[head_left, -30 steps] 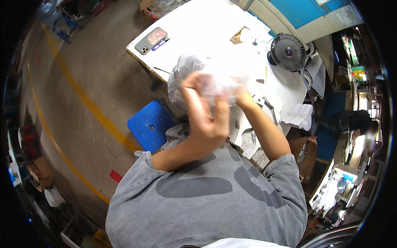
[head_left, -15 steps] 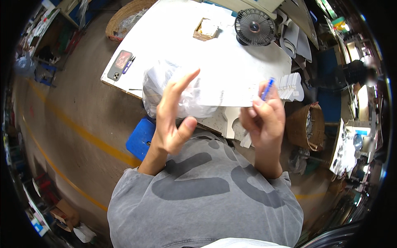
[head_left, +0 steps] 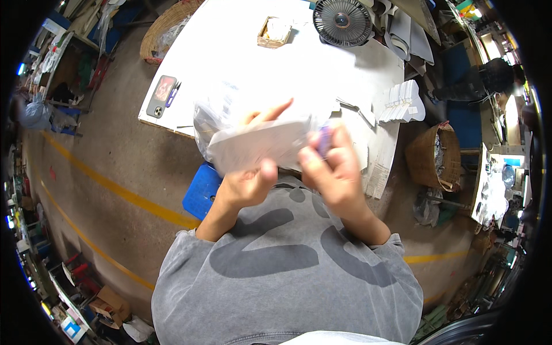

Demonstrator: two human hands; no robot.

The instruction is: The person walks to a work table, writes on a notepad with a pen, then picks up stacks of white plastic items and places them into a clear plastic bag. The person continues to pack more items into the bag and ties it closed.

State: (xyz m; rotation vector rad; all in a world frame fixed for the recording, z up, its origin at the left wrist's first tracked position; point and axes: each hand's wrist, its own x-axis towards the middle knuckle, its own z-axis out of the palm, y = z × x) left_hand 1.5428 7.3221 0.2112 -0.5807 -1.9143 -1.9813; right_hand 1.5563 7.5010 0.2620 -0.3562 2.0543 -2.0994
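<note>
A flat whitish piece (head_left: pixel 256 144), smeared by motion, spans the space between my hands over the table's near edge. My left hand (head_left: pixel 244 187) grips it, thumb on the near face and fingers behind. At its right end is my right hand (head_left: pixel 336 175), fingers curled around a blue pen (head_left: pixel 325 140), also blurred. Whether the right fingers pinch the piece too is unclear. Behind my left hand, a clear plastic bag (head_left: pixel 206 118) with pale contents sits at the table edge, partly covered. Fanned white cut pieces (head_left: pixel 402 102) lie to the right, near a slim metal tool (head_left: pixel 357 109).
On the white table (head_left: pixel 230 52) are a black fan (head_left: pixel 342 22), a small box (head_left: pixel 274 32) and a phone (head_left: pixel 163 95). A blue stool (head_left: pixel 201 192) stands below its near edge. Wicker baskets (head_left: pixel 434 155) flank it. A person in dark clothing (head_left: pixel 489 80) is at the right.
My left hand was open and apart; now it has closed on the whitish piece. My right hand has come left and lower with the pen. The view has shifted slightly.
</note>
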